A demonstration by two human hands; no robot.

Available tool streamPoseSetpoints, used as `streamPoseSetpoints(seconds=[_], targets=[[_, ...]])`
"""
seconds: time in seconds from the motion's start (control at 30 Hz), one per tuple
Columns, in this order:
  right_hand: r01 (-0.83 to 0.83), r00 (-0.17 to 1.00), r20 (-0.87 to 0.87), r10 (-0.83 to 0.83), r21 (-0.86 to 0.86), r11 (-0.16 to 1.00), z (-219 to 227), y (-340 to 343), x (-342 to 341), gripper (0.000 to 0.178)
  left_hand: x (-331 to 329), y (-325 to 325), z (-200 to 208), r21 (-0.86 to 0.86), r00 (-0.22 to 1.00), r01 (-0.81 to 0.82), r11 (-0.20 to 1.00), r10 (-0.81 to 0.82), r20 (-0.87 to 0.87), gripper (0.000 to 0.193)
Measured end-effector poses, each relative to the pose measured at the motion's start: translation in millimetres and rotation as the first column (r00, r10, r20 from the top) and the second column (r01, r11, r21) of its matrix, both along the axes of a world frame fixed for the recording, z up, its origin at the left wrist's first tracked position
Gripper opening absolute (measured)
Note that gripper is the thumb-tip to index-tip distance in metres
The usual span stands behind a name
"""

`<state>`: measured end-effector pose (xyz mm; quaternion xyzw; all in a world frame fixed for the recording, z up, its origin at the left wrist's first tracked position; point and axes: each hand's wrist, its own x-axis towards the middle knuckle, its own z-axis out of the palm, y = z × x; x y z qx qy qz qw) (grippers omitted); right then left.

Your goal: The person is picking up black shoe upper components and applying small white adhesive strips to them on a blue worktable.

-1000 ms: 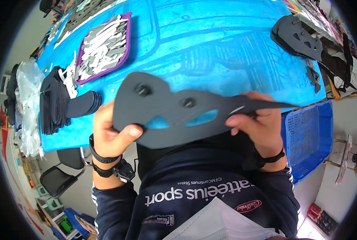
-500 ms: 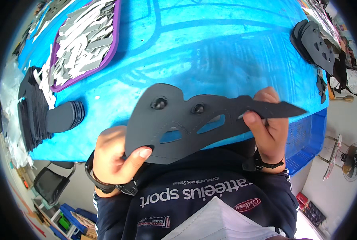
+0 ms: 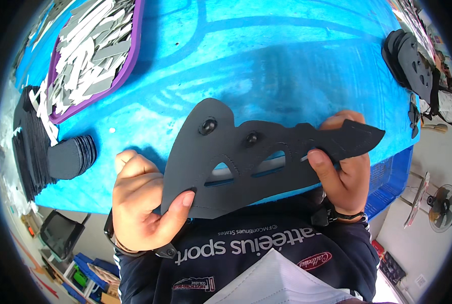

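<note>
Between both hands I hold up a flat black cut-out panel (image 3: pixel 236 187), wide at its left end and narrowing to a pointed tip at the right. Two shiny black round studs sit near its upper edge, above stitched cut-out openings. My left hand (image 3: pixel 140 207) grips the lower left corner, thumb on the front and fingers behind. Near the narrow end, my right hand (image 3: pixel 345 177) pinches the panel with its thumb on the front. Several similar black panels (image 3: pixel 411 63) lie stacked at the far right of the table.
A purple-rimmed tray (image 3: pixel 134 48) of white and grey strips stands at the far left of the blue-covered table (image 3: pixel 297 66). Stacked black pieces (image 3: pixel 66 158) lie at the left edge. A blue crate (image 3: pixel 388 182) is at the right, below a fan (image 3: pixel 443 207).
The panel has tilted so its openings and tip show more fully. My left hand has shifted slightly down and left with it. The whole view has turned a little.
</note>
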<state>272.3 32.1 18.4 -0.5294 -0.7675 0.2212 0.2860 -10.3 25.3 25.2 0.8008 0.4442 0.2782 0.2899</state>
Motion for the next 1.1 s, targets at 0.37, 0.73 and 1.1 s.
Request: streamPoseSetpoints(seconds=[0.37, 0.73, 1.1], targets=[[0.01, 1.0, 0.025, -0.01, 0.014, 1.0, 0.1, 3.3, -1.1, 0.017, 4.3, 1.5, 1.4, -0.027, 0.993, -0.021, 0.999, 0.018, -0.114, 0.004], [0.009, 0.997, 0.079, -0.009, 0.004, 1.0, 2.0, 2.3, -2.5, 0.015, 7.9, 1.0, 3.0, -0.018, 0.985, -0.092, 0.996, 0.089, -0.147, 0.009], [0.028, 0.997, 0.077, -0.028, 0.0, 1.0, 0.4, 1.1, -3.8, 0.014, 8.7, 0.5, 1.8, -0.003, 0.983, -0.099, 0.995, 0.097, -0.157, 0.016]])
